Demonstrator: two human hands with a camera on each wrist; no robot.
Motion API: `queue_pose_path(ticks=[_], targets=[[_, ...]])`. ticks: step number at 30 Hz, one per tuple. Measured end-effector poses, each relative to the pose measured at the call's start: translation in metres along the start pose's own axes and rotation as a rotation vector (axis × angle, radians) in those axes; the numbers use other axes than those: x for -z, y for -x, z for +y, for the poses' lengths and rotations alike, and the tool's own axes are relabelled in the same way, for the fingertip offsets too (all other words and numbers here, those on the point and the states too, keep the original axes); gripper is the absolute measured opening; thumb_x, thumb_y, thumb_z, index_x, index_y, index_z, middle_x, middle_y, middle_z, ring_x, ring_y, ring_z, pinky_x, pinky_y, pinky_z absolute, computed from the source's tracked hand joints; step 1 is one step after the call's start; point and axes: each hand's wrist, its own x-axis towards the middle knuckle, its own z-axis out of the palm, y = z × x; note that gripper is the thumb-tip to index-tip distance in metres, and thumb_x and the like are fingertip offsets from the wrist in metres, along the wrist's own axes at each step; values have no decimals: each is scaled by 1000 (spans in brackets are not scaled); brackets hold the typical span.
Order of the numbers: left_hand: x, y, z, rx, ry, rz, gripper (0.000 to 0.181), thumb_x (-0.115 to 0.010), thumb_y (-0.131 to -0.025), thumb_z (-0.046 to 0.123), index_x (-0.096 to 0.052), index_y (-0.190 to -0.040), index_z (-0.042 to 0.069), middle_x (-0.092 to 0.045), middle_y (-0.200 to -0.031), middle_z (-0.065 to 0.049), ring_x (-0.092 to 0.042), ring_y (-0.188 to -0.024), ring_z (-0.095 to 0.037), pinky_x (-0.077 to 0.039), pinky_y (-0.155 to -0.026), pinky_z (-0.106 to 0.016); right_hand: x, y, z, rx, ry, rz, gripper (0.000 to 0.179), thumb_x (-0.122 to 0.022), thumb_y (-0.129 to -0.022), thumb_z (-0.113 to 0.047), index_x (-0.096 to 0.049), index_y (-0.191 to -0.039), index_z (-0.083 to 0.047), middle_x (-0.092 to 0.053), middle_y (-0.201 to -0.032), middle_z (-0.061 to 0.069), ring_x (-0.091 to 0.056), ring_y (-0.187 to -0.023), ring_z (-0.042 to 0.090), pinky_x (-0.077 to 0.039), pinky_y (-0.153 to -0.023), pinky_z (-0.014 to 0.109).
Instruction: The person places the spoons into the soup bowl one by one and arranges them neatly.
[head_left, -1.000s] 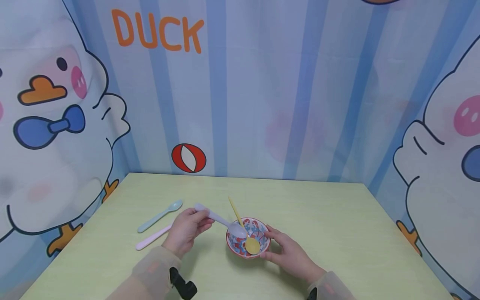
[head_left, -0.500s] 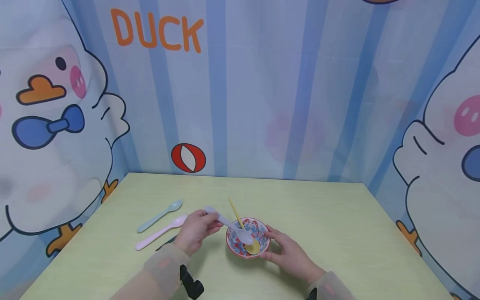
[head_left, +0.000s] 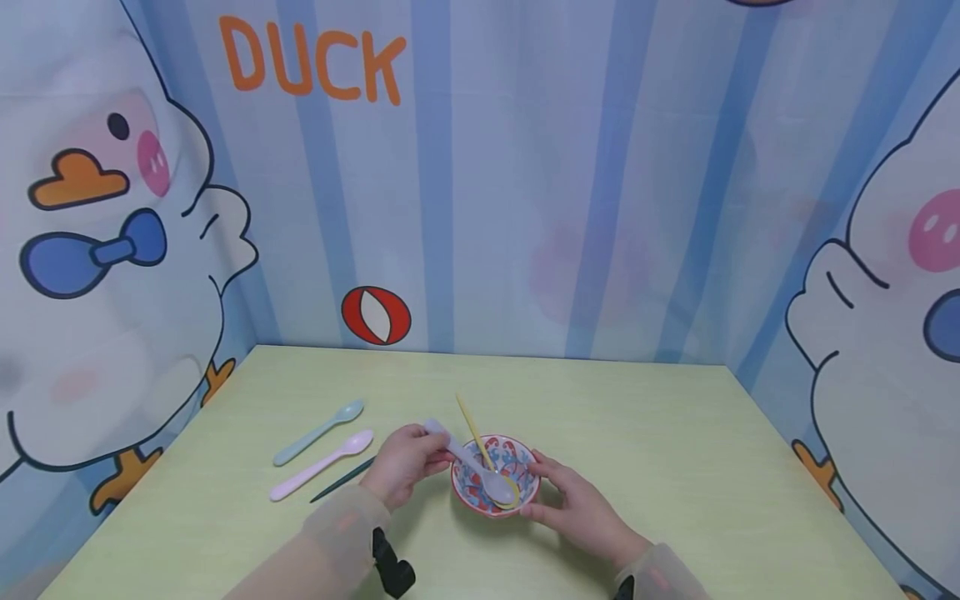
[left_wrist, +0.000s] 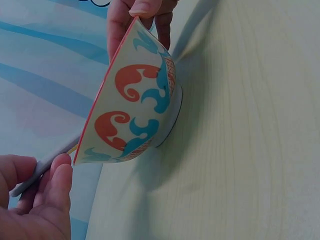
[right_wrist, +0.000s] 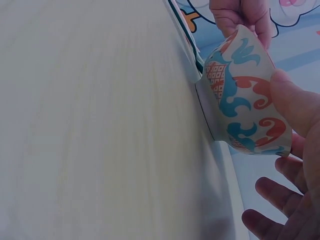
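Lavender spoon, its handle pinched in the left hand, probably the best hold on a likely light, stiff piece, has its head inside the bowl. The right hand grips the bowl's right side, a yellow spoon leaning within.

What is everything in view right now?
table: 1, pale yellow, foreground
duck backdrop: 1, blue stripes, behind table
bowl: 1, white, red and blue, front centre
yellow spoon: 1, yellow, in the bowl
lavender spoon: 1, lavender, head overlapping yellow spoon
blue spoon: 1, light blue, table's left
pink spoon: 1, pink, table's left
slim utensil: 1, dark green, left, end hidden
wrist gear: 2, black, both wrists
sleeves: 2, beige, on both arms
left grip: 1, bare, pinching lavender spoon
right grip: 1, bare, holding bowl
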Motion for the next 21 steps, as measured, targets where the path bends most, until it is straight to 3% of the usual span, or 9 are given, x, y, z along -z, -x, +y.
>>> queue_pose_path(ticks=[11, 21], targets=[[0, -6, -2, 44, -7, -5, 27, -63, -93, 10, -55, -112, -8, -67, -92, -15, -66, -78, -14, -56, -74, -28, -1, 0, 2, 27, 13, 15, 72, -74, -80, -45, -52, -137, -6, -37, -151, 8, -33, -138, 35, -30, -107, 54], [0, -11, -2, 42, -24, 20, 25, -63, -93, 10, -57, -111, -7, -66, -91, -13, -64, -78, -13, -55, -73, -26, -1, 0, 1, 7, 2, 9, 73, -74, -79, -46, -51, -138, -9, -36, -152, 6, -31, -139, 34, -29, -108, 54]])
